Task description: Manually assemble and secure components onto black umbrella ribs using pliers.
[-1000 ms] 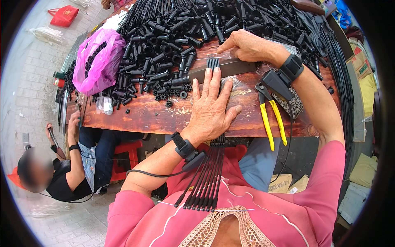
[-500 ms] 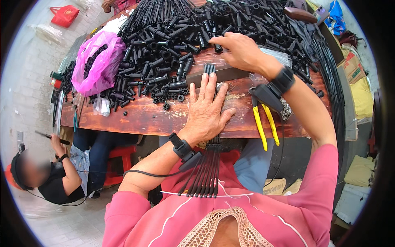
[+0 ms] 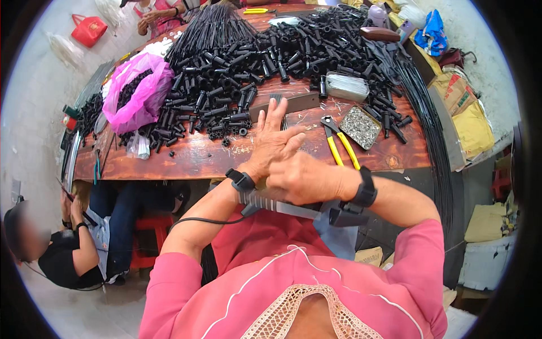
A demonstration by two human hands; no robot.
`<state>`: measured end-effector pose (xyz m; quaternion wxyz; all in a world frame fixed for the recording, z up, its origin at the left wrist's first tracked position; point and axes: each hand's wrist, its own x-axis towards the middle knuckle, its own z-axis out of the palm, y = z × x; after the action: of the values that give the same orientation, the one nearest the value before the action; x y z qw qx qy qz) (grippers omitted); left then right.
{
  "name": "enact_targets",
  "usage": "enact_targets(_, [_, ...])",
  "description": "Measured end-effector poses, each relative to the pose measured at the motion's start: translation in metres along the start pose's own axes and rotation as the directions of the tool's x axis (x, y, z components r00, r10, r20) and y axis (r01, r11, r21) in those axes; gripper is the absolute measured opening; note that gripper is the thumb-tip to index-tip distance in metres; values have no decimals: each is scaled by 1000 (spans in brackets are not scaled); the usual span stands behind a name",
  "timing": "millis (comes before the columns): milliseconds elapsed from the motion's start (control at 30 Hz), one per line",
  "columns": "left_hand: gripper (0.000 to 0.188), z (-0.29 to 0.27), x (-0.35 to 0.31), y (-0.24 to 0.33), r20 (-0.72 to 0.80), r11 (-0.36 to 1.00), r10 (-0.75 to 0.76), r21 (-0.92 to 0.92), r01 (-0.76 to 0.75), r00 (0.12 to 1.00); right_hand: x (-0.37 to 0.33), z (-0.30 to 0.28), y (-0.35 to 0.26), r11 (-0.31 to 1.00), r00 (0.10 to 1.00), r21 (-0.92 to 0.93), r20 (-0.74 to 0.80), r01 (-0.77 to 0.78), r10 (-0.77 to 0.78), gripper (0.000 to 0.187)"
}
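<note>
My left hand [image 3: 271,144] lies over the near edge of the wooden table with its fingers stretched out. Beneath its fingertips, a row of thin dark rods [image 3: 276,98] rests against a long dark block [image 3: 302,104]. My right hand [image 3: 310,178] crosses in front of the left one with its fingers curled. It is slightly blurred, and anything inside it is hidden. Below the wrists a blurred striped grey shape [image 3: 271,203] shows, perhaps the rods' lower part. Yellow-handled pliers [image 3: 340,144] lie on the table right of my hands.
Heaped black plastic tubes [image 3: 226,85] cover the back. A pink plastic bag [image 3: 127,104] stands left. A tin of small metal pieces [image 3: 361,127] and a clear box of thin pins [image 3: 347,86] lie right. One person [image 3: 73,243] sits at left; another's hands [image 3: 149,21] show at the back.
My right hand has come down from the tube heap to my left hand, its fingers now curled. The left hand has lifted and turned slightly. The rod ends over my lap are no longer clearly seen.
</note>
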<state>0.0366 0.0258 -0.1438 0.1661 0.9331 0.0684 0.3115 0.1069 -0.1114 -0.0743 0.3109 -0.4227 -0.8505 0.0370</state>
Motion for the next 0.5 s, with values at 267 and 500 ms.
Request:
enact_targets(267, [68, -73, 45, 31, 90, 565, -83, -816, 121, 992, 70, -152, -39, 923, 946, 230, -24, -308, 322, 44])
enact_targets(500, [82, -114, 44, 98, 446, 34, -5, -895, 446, 895, 78, -202, -35, 853, 953, 430, 79, -296, 291, 29])
